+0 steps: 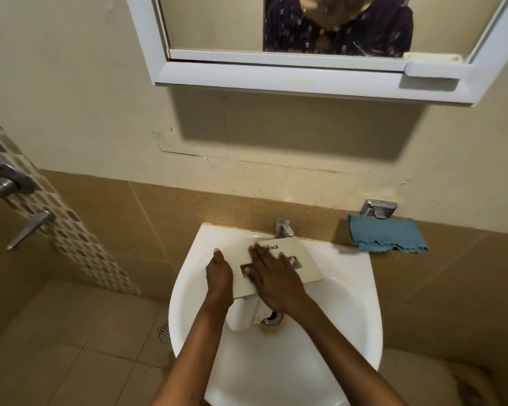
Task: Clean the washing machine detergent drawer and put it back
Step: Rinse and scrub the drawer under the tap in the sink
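The cream rectangular plastic detergent drawer (305,251) is held tilted over the white ceramic sink (349,276). The left hand (219,273) has its grip clamped on the drawer's left edge. The right hand (273,276) lies flat on its face, grip apart.

cream drawer (302,259), white sink (355,303), blue cloth (386,234) (scalloped)

The right hand (272,276) covers part of the lettering (274,247) on the cream plastic drawer front (302,259); its white body (241,315) below is mostly hidden.
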The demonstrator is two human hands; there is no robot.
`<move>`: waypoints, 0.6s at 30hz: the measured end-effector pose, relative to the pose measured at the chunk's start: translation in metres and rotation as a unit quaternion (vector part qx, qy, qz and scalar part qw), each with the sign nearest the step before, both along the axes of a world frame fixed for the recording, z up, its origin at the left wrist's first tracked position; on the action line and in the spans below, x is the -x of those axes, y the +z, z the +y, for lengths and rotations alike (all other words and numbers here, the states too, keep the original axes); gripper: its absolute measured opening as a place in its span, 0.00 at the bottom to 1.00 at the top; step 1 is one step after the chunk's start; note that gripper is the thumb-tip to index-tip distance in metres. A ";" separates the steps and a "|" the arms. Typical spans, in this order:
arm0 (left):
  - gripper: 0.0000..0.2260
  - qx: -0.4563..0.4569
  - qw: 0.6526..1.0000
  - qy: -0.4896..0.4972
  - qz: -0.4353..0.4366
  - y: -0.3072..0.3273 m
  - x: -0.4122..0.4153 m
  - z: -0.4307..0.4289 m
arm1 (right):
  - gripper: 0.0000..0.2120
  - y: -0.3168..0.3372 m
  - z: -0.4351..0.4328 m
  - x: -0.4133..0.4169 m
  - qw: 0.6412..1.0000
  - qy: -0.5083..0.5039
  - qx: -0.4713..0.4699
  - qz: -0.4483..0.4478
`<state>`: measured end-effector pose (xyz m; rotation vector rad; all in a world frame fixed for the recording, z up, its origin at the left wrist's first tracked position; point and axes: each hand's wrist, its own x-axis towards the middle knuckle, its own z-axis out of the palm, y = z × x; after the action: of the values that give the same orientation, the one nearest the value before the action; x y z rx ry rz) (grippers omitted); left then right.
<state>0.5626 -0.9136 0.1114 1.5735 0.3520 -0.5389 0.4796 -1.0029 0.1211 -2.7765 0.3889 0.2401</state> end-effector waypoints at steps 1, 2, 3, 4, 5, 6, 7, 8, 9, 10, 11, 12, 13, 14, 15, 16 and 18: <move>0.24 0.003 1.000 0.000 0.002 -0.002 -0.001 0.002 | 0.35 -0.003 -0.014 0.003 0.999 -0.044 0.003 0.007; 0.23 0.006 1.000 -0.002 0.005 -0.001 -0.001 0.004 | 0.36 -0.005 -0.029 0.008 0.994 -0.106 0.004 0.020; 0.23 0.008 1.000 -0.004 0.004 -0.002 -0.001 0.005 | 0.36 -0.005 -0.043 0.013 0.985 -0.167 -0.005 0.038; 0.23 0.004 1.000 -0.006 0.003 -0.002 -0.001 0.006 | 0.35 -0.007 -0.053 0.017 0.977 -0.206 -0.017 0.052; 0.23 0.003 1.000 -0.010 0.001 -0.001 0.000 0.007 | 0.35 -0.007 -0.054 0.021 0.974 -0.220 -0.024 0.053; 0.22 0.002 1.000 -0.015 -0.001 -0.001 0.001 0.007 | 0.35 -0.007 -0.048 0.023 0.976 -0.214 -0.017 0.045; 0.23 0.004 1.000 -0.016 -0.003 -0.002 0.001 0.006 | 0.36 -0.008 -0.036 0.025 0.983 -0.184 0.007 0.024; 0.23 0.008 1.000 -0.013 0.000 -0.002 0.000 0.007 | 0.37 -0.010 -0.021 0.027 0.990 -0.134 0.038 -0.015; 0.23 0.013 1.000 -0.007 0.005 -0.001 0.000 0.008 | 0.36 -0.009 -0.005 0.030 0.993 -0.073 0.065 -0.063; 0.23 0.016 1.000 -0.002 0.011 0.000 -0.002 0.009 | 0.34 -0.011 0.005 0.033 0.991 -0.012 0.088 -0.101; 0.23 0.018 1.000 -0.003 0.018 0.002 -0.003 0.010 | 0.32 -0.015 0.008 0.035 0.986 0.037 0.101 -0.129; 0.23 0.021 1.000 -0.003 0.021 0.005 -0.003 0.012 | 0.29 -0.014 0.004 0.037 0.985 0.061 0.089 -0.135; 0.22 0.023 0.999 -0.006 0.026 0.009 -0.004 0.015 | 0.27 -0.011 -0.006 0.036 0.986 0.063 0.069 -0.141; 0.21 0.024 0.999 -0.011 0.029 0.010 -0.006 0.017 | 0.25 -0.010 -0.017 0.036 0.988 0.046 0.048 -0.142; 0.21 0.022 0.999 -0.019 0.030 0.013 -0.006 0.017 | 0.24 -0.005 -0.024 0.036 0.989 0.025 0.035 -0.144; 0.20 0.019 0.999 -0.030 0.026 0.018 -0.007 0.018 | 0.23 -0.001 -0.028 0.035 0.988 0.016 0.038 -0.148; 0.22 0.006 0.998 -0.055 0.003 0.025 -0.010 0.019 | 0.23 0.012 -0.028 0.035 0.984 0.042 0.040 -0.167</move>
<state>0.5728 -0.8947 0.1365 1.5867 0.2688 -0.6298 0.4445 -1.0310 0.1332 -2.8430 0.1992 -0.2274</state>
